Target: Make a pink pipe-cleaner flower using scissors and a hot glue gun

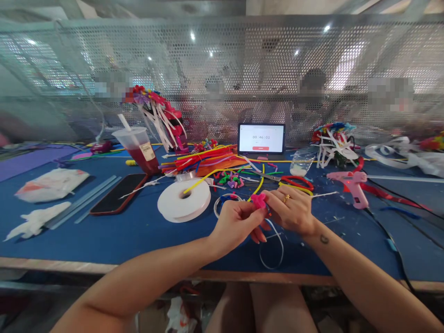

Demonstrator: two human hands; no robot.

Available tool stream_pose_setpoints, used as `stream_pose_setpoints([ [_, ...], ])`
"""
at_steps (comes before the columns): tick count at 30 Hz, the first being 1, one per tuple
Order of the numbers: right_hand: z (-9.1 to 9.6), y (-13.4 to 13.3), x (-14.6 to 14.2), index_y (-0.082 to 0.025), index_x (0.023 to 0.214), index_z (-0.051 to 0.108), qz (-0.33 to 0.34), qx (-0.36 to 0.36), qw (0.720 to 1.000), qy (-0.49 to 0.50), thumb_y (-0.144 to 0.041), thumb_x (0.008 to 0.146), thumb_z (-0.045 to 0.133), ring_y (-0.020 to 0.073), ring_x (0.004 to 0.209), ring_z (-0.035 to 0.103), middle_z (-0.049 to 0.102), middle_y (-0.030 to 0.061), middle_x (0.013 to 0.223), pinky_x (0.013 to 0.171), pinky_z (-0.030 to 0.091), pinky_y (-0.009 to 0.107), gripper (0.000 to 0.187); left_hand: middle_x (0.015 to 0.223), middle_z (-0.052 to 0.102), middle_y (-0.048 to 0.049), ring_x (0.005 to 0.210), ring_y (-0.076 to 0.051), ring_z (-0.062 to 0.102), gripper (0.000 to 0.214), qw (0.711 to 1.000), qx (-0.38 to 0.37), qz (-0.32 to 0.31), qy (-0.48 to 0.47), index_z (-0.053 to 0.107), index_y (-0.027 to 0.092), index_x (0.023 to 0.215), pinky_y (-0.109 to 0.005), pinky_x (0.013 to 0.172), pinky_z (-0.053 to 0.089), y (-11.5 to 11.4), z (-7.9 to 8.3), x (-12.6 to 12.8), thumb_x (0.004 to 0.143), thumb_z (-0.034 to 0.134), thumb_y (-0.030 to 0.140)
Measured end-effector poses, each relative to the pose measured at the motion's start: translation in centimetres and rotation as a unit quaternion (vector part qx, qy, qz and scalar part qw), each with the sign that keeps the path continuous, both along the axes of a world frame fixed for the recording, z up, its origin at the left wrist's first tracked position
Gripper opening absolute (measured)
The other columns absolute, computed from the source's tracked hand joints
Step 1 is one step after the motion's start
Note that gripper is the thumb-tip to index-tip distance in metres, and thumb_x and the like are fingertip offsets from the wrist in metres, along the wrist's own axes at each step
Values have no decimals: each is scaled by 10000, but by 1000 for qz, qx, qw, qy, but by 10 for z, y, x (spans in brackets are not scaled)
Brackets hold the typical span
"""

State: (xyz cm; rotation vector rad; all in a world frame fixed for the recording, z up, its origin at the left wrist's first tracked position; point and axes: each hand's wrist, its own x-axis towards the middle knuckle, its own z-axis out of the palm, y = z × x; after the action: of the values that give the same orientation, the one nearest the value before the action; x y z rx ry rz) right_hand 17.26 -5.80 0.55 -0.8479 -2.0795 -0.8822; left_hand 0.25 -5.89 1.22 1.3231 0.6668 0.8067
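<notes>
Over the blue table [138,231], my left hand [236,222] and my right hand [293,210] meet around a small pink flower-shaped piece [258,200]. Both hands pinch it with closed fingers. A thin white ribbon [274,252] loops down from the piece onto the table. My right hand wears a ring. A white ribbon roll [183,201] lies just left of my left hand. Red-handled scissors [294,181] lie just behind my right hand.
A pink glue gun [350,187] rests at the right, its black cord running to the edge. A red drink cup [137,148], a phone [118,193], colourful sticks [204,159], a tablet timer [261,138] and finished flower bundles [157,108] stand behind. A perforated screen closes the back.
</notes>
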Motion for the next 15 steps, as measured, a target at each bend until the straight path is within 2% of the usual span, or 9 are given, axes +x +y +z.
stream_pose_setpoints([
  [15,-1,1,-1,-189,900,571,-9,23,1000,-3,-152,859,445,140,569,458,625,-2,621,534,325,274,138,538,618,-14,397,-90,574,366,1000,16,9,10,582,112,602,-160,375,452,0,0,1,709,654,454],
])
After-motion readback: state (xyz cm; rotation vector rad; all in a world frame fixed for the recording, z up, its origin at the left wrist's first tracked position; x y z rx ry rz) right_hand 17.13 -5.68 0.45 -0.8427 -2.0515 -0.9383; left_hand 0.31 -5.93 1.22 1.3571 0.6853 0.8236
